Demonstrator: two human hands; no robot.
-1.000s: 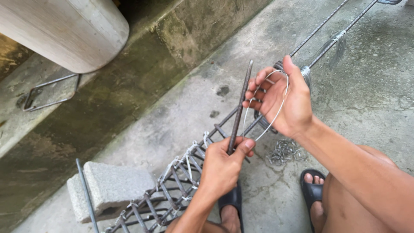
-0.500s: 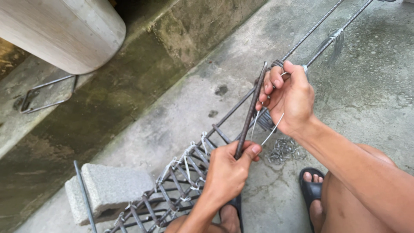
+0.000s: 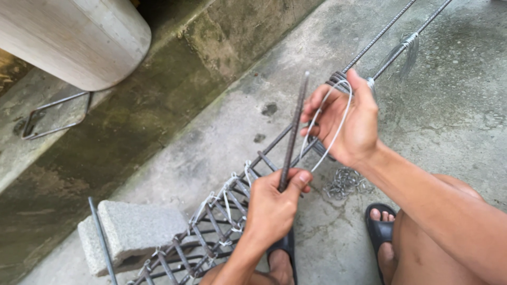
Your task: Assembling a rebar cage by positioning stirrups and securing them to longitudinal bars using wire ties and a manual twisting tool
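Note:
My left hand (image 3: 274, 205) grips the lower end of a short dark steel rod (image 3: 293, 129) that stands nearly upright above a rebar cage (image 3: 211, 232). My right hand (image 3: 348, 120) holds a loop of thin pale tie wire (image 3: 330, 126) beside the rod's upper part, over the cage's long bars (image 3: 380, 37). The cage has several stirrups tied with wire and lies on the concrete ground, running from lower left to upper right.
A grey concrete block (image 3: 132, 232) props the cage at lower left. A small heap of wire pieces (image 3: 344, 183) lies by my sandalled feet (image 3: 380, 232). A round concrete column (image 3: 74, 37), a bent stirrup (image 3: 50, 116) and a mossy gutter (image 3: 132, 132) lie at left.
My right hand has opened out and pulled the wire loop wider beside the rod. The rod has tipped slightly more upright in my left hand.

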